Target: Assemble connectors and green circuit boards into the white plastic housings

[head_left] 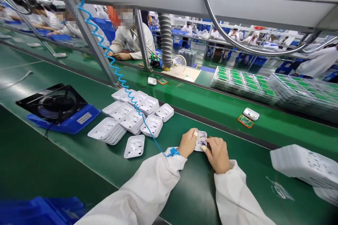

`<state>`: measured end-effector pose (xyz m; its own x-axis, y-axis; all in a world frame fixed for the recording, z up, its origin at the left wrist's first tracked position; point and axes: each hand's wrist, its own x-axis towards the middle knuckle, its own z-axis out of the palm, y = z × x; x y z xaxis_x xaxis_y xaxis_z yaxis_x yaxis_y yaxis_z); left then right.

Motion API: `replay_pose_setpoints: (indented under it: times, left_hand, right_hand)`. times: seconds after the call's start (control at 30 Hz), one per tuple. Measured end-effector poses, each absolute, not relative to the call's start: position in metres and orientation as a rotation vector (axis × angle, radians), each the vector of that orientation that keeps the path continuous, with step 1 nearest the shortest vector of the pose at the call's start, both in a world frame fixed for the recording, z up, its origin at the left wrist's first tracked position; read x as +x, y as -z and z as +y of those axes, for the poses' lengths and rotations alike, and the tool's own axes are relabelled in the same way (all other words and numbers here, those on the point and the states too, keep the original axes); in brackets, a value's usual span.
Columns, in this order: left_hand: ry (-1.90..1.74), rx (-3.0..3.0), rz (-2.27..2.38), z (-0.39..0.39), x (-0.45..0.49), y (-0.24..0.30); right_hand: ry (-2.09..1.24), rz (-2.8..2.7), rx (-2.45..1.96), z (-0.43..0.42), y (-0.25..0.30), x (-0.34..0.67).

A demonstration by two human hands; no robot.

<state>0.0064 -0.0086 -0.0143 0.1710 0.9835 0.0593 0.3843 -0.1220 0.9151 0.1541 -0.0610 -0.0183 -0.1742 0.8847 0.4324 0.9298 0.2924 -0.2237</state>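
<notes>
A small white plastic housing (200, 146) lies on the green bench between my hands, its inner side facing up. Around its left edge my left hand (188, 143) is closed, with a covered fingertip at the rim. My right hand (218, 153) pinches at the inside of the housing, thumb and fingers close together. A bit of yellow and blue shows between the fingertips, too small to name. Just behind the right fingers is a trace of orange. On my left wrist sits a blue wrist strap (173, 152) with a coiled blue cord (118, 74).
Stacks of white housings (132, 117) stand at left, beside a black fan (59, 102) on a blue bin. More white parts (303, 165) are stacked at right. Beyond, a green belt carries a circuit board (245, 121); trays of boards (243, 83) stand behind. A co-worker (132, 40) sits opposite.
</notes>
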Motion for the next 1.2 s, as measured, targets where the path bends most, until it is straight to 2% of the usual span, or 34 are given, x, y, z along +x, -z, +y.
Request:
replay_pose_setpoints:
  times: [0.3,0.5,0.57,0.7,0.8,1.2]
  left_hand:
    - [-0.888,1.854,1.213,-0.007,0.001,0.004]
    - [-0.885,2.002,1.018,-0.009,0.002,-0.002]
    - [-0.9,2.021,0.944,-0.01,0.003,-0.001]
    - [-0.892,1.976,0.951,-0.012,0.002,0.002]
    - [-0.867,1.958,1.008,-0.013,0.003,0.002]
    - [-0.843,1.983,1.015,-0.01,0.005,-0.001]
  right_hand:
    - [0.146,-2.141,-1.663,-0.061,0.017,0.147]
    - [0.154,-1.893,-1.887,-0.055,0.02,0.158]
    - [0.063,-1.949,-1.826,-0.054,0.02,0.161]
    - [-0.36,-2.179,-1.608,-0.055,0.013,0.16]
    - [-0.55,-2.145,-1.607,-0.058,0.006,0.154]
    - [-0.491,-1.918,-1.74,-0.062,0.008,0.138]
